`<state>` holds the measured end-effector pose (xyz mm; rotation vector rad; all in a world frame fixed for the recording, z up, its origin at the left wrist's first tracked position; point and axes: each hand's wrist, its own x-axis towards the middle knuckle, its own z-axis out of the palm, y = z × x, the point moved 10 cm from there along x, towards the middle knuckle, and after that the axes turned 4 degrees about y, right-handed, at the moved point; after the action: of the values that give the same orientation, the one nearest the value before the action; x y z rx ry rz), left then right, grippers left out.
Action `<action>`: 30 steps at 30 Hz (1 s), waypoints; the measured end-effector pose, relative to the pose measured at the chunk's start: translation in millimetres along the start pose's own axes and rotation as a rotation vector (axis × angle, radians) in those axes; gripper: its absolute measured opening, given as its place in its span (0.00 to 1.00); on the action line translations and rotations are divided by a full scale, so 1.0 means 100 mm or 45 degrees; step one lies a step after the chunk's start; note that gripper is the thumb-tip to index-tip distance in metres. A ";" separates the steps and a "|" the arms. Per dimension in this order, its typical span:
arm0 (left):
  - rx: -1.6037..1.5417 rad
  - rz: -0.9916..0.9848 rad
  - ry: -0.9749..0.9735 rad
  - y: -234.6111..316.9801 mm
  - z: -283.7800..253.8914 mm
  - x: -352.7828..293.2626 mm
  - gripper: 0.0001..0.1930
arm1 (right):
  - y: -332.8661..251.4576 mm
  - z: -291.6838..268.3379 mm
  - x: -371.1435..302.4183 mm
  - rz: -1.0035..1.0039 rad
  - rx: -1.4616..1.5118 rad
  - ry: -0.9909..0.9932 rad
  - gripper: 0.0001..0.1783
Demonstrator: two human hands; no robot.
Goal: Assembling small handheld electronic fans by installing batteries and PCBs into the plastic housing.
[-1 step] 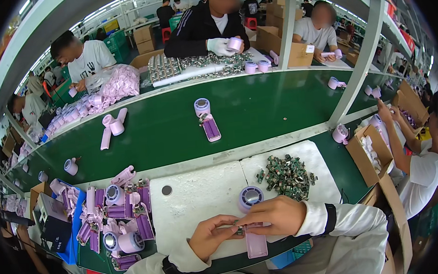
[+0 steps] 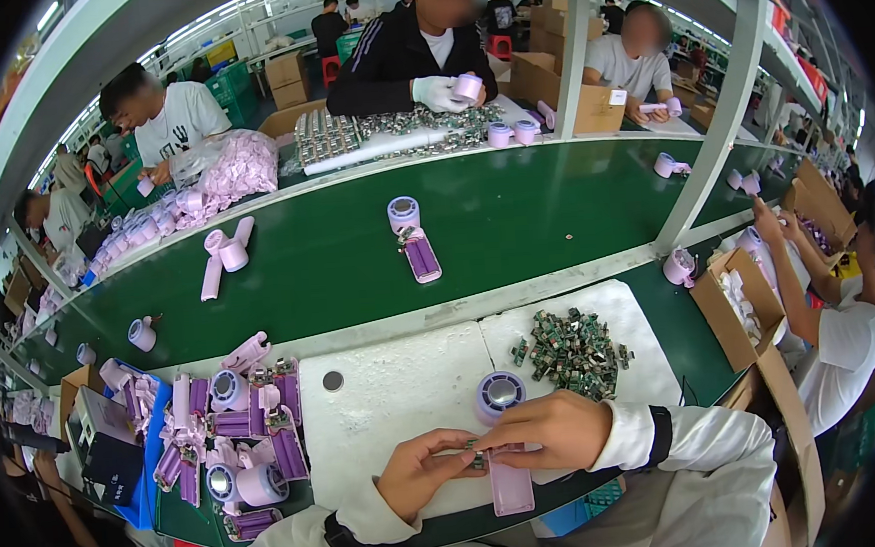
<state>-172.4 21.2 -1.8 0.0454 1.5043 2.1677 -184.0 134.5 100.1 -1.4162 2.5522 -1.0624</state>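
Note:
On the white foam board (image 2: 404,376) lies a lilac handheld fan, its round head (image 2: 502,394) pointing away from me and its open pink handle (image 2: 513,489) toward me. My left hand (image 2: 425,473) is closed, thumb and fingers pinching a small green circuit board (image 2: 479,459) beside the fan's neck. My right hand (image 2: 555,431) reaches over the neck, fingers bent down onto the top of the handle and close to the left fingertips. My fingers hide most of the board and the neck. A heap of small green circuit boards (image 2: 578,353) lies just beyond my right hand.
Several fan parts with purple battery cells (image 2: 288,453) are piled at left, beside a blue bin (image 2: 154,456). A green conveyor belt (image 2: 315,241) carries fan pieces across. A cardboard box (image 2: 740,300) stands at right, near a co-worker's arm (image 2: 793,272). Other people sit across the belt.

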 end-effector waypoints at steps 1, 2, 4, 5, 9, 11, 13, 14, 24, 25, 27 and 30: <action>0.004 -0.001 -0.003 0.00 0.00 0.00 0.13 | 0.02 0.01 0.00 0.001 0.000 0.005 0.17; 0.006 -0.009 0.002 0.00 -0.01 0.00 0.13 | 0.04 0.01 0.00 0.000 0.002 0.014 0.16; 0.008 -0.025 0.013 -0.01 -0.02 0.00 0.13 | 0.06 0.02 -0.01 0.000 0.007 0.029 0.14; 0.011 -0.029 0.011 -0.01 -0.02 0.00 0.13 | 0.05 0.02 0.00 0.002 0.008 0.032 0.14; -0.006 -0.025 0.015 0.00 -0.01 0.00 0.13 | 0.00 -0.03 0.04 -0.001 -0.001 0.081 0.10; 0.002 -0.011 0.019 -0.02 -0.02 0.00 0.13 | -0.02 -0.05 0.05 -0.010 -0.009 0.112 0.08; 0.007 -0.004 0.018 -0.02 -0.01 -0.01 0.13 | -0.03 -0.06 0.05 -0.012 -0.015 0.129 0.07; 0.035 0.009 0.025 0.00 0.00 -0.02 0.13 | 0.00 -0.06 0.04 0.033 -0.021 0.145 0.08; 0.184 0.158 0.092 0.06 0.07 -0.11 0.13 | 0.06 -0.04 0.04 0.097 -0.163 0.272 0.08; 0.182 0.153 0.095 0.05 0.06 -0.11 0.13 | 0.06 -0.02 0.03 0.100 -0.158 0.269 0.08; 0.156 0.161 0.117 0.03 0.03 -0.11 0.13 | 0.06 -0.03 0.02 0.157 -0.121 0.263 0.08; 0.140 0.182 0.149 0.04 -0.01 -0.09 0.13 | 0.10 -0.03 0.02 0.194 -0.087 0.256 0.08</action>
<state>-166.4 15.7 3.8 0.0664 1.7340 2.2298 -194.2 138.2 97.5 -1.1582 2.8076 -1.1566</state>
